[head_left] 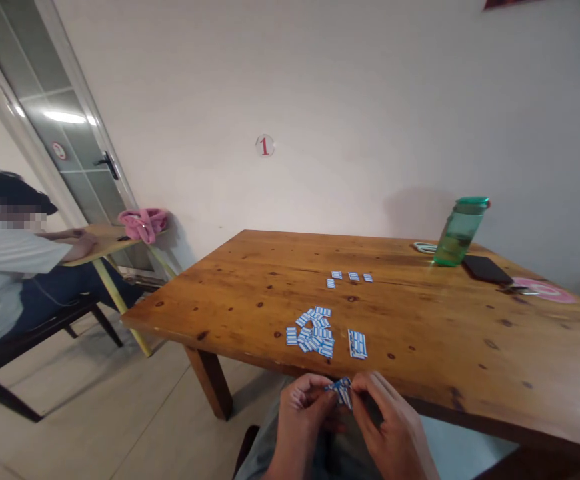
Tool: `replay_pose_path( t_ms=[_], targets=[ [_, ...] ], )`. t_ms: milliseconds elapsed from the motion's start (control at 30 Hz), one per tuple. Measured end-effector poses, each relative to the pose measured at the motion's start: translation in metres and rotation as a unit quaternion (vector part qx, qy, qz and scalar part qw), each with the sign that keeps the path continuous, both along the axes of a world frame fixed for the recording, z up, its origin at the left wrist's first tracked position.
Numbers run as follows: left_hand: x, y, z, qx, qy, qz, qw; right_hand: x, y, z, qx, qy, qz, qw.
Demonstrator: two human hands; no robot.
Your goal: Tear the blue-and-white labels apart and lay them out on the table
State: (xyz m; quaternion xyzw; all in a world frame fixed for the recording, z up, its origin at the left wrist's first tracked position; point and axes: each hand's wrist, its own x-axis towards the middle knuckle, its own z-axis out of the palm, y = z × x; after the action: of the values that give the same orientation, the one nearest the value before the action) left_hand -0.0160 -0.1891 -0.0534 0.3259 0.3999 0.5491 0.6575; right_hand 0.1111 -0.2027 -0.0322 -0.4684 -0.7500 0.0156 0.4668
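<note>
Just off the table's near edge, my left hand (pixel 306 407) and my right hand (pixel 384 415) are close together. Between their fingertips is a small blue-and-white printed card (pixel 341 392), pinched from both sides; whether it is one piece or several I cannot tell. Beyond my hands, a loose pile of small blue-and-white cards (pixel 315 331) lies spread on the wooden table (pixel 440 327). To its right sits a small neat stack of similar cards (pixel 357 344). Farther back, several small pieces (pixel 353 277) lie apart from one another.
A green bottle (pixel 460 233) stands at the back right, beside a coiled white cable (pixel 424 247), a dark phone (pixel 487 269) and keys (pixel 520 290) near a pink round sticker (pixel 550 291). At left, a person (pixel 5 267) sits at a small table with a pink cloth (pixel 144 223).
</note>
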Motion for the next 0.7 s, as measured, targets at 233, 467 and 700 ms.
replay_pose_path(
  t_ms=[233,467,700],
  targets=[
    [-0.0009,0.0015,-0.0004,-0.008,-0.001,0.016,1.0,-0.0039,0.004,-0.0011,0.045,-0.032,-0.02,0.998],
    [-0.0016,0.001,-0.0008,-0.007,-0.001,0.013,1.0,-0.003,0.005,-0.0037,0.031,-0.031,-0.014,0.999],
    [-0.0017,0.002,-0.0026,-0.013,0.002,0.009,1.0,-0.0033,0.0059,-0.0013,0.015,-0.016,-0.018,1.0]
  ],
)
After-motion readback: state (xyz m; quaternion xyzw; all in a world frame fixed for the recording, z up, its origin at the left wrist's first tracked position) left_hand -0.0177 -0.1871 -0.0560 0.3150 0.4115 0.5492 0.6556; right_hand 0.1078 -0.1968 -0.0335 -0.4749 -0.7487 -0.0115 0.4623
